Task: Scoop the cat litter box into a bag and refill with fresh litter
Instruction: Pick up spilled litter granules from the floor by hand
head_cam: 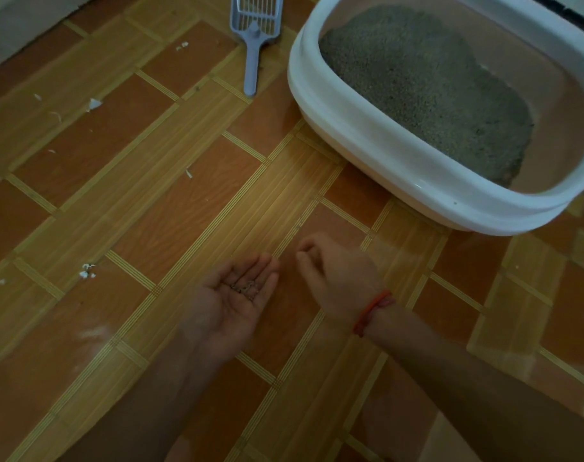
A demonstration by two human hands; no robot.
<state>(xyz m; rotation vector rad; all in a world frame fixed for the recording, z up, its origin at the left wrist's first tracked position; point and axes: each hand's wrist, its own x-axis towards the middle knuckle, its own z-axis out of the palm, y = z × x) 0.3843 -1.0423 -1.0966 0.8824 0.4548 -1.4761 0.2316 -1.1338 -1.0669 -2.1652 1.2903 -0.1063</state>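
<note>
- The left hand (pixel 232 300) is held flat, palm up, with litter grains (pixel 245 288) on it.
- The right hand (pixel 334 278) is curled beside it; any pinch cannot be told.
- The litter box (pixel 350 131), with grey litter (pixel 417 81), is set on the floor (pixel 150 195) beyond, the scoop (pixel 254 38) beside.

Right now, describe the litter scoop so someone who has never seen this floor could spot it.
Find the white litter box at the upper right of the floor. Just left of it lies the scoop. It alone is grey-blue slotted plastic with a long handle.
</note>
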